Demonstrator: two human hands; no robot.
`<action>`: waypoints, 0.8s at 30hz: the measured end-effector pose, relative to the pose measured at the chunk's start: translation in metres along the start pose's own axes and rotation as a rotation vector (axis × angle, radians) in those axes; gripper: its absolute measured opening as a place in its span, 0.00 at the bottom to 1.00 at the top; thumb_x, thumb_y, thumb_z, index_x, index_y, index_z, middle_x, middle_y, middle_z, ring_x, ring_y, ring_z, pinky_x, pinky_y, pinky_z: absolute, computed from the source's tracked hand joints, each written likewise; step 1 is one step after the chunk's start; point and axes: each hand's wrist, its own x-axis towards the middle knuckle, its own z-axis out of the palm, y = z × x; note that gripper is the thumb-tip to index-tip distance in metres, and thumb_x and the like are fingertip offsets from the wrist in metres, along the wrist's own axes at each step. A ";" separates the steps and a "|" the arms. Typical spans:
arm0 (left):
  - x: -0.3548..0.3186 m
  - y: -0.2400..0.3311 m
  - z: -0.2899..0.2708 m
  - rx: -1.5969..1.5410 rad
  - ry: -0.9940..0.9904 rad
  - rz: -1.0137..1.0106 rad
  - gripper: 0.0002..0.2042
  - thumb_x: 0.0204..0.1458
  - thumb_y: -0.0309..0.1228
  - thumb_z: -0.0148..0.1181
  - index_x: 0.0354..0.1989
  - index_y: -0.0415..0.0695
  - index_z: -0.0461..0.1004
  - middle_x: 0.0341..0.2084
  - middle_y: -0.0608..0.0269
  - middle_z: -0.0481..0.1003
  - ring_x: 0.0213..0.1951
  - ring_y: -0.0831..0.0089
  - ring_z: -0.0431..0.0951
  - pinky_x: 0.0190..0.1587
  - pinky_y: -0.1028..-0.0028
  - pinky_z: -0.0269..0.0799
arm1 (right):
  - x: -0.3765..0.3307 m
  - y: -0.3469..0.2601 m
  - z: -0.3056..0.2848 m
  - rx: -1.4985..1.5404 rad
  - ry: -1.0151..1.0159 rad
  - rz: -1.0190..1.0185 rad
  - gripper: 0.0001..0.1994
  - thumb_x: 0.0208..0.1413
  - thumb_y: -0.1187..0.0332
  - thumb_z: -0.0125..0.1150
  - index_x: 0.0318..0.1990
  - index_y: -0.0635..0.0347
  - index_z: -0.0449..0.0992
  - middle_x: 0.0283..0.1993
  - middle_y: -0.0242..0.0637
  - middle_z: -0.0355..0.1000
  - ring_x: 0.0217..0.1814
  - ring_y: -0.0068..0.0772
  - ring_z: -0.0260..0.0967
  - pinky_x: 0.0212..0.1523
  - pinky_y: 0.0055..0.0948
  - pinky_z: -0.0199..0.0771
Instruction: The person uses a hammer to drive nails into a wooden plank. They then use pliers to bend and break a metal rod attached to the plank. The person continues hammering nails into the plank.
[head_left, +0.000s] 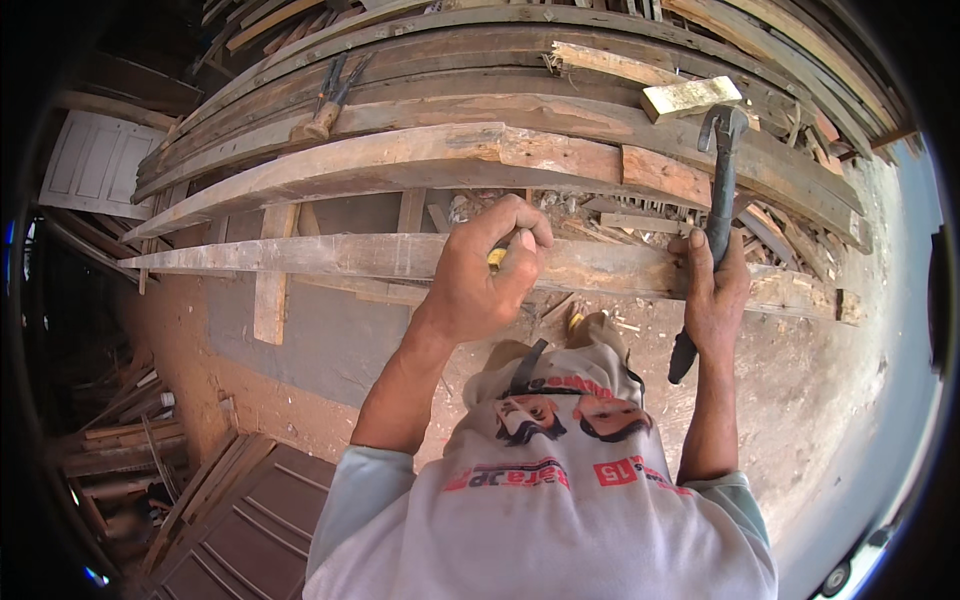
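Observation:
My right hand [714, 285] is wrapped round the shaft of a dark claw hammer [722, 190]. Its head points up and away from me, and the black grip end hangs below my fist. My left hand [490, 268] is closed, thumb against the curled forefinger. A small yellow thing [496, 257] shows between its fingers; its kind is mostly hidden. Both hands are over a long, weathered wooden beam [350, 255] that runs across in front of me. Whether the left hand rests on the beam I cannot tell.
Beyond lies a second beam [420, 158] with a reddish block [665, 175] at its side. A wood offcut [692, 98] and a wooden-handled tool [325, 118] sit on stacked timber farther back. A crosspiece [270, 305] passes under the near beam. Scraps litter the ground.

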 end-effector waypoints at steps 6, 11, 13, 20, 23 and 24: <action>-0.015 -0.021 -0.017 -0.330 -0.018 0.102 0.06 0.65 0.26 0.47 0.41 0.38 0.70 0.24 0.63 0.72 0.27 0.77 0.72 0.34 0.71 0.72 | 0.002 0.001 -0.005 -0.001 0.032 -0.005 0.18 0.71 0.54 0.57 0.41 0.64 0.75 0.31 0.36 0.79 0.28 0.21 0.68 0.31 0.26 0.69; -0.025 -0.038 -0.030 -0.590 -0.041 0.126 0.08 0.67 0.28 0.45 0.44 0.38 0.69 0.23 0.64 0.71 0.25 0.79 0.69 0.32 0.72 0.72 | 0.000 0.008 -0.001 0.025 0.073 -0.022 0.17 0.71 0.54 0.58 0.42 0.62 0.74 0.31 0.34 0.80 0.28 0.21 0.68 0.33 0.28 0.69; -0.008 -0.014 -0.014 -0.295 -0.084 0.072 0.08 0.67 0.29 0.45 0.42 0.38 0.70 0.21 0.65 0.70 0.24 0.79 0.69 0.31 0.72 0.71 | -0.004 0.001 0.005 0.019 0.072 -0.004 0.17 0.71 0.54 0.57 0.42 0.62 0.74 0.31 0.34 0.80 0.29 0.21 0.68 0.33 0.28 0.69; -0.019 -0.056 -0.083 -0.782 0.364 0.128 0.07 0.66 0.34 0.49 0.42 0.44 0.69 0.22 0.68 0.67 0.25 0.75 0.67 0.31 0.68 0.69 | -0.003 0.010 0.002 0.036 0.094 -0.017 0.17 0.71 0.55 0.57 0.41 0.61 0.74 0.31 0.33 0.79 0.31 0.20 0.68 0.34 0.27 0.68; -0.042 -0.056 -0.113 -0.726 0.756 0.060 0.09 0.66 0.37 0.50 0.41 0.44 0.68 0.23 0.67 0.65 0.27 0.74 0.66 0.35 0.66 0.69 | -0.005 0.005 0.000 0.027 0.041 0.034 0.16 0.72 0.56 0.57 0.46 0.62 0.75 0.35 0.32 0.79 0.33 0.17 0.66 0.34 0.22 0.66; -0.050 -0.053 -0.113 -0.630 0.741 0.083 0.09 0.66 0.36 0.51 0.41 0.43 0.69 0.23 0.67 0.66 0.27 0.74 0.67 0.34 0.67 0.69 | -0.006 0.005 0.001 0.019 0.063 -0.014 0.16 0.72 0.56 0.57 0.47 0.63 0.75 0.35 0.31 0.79 0.33 0.17 0.65 0.35 0.22 0.66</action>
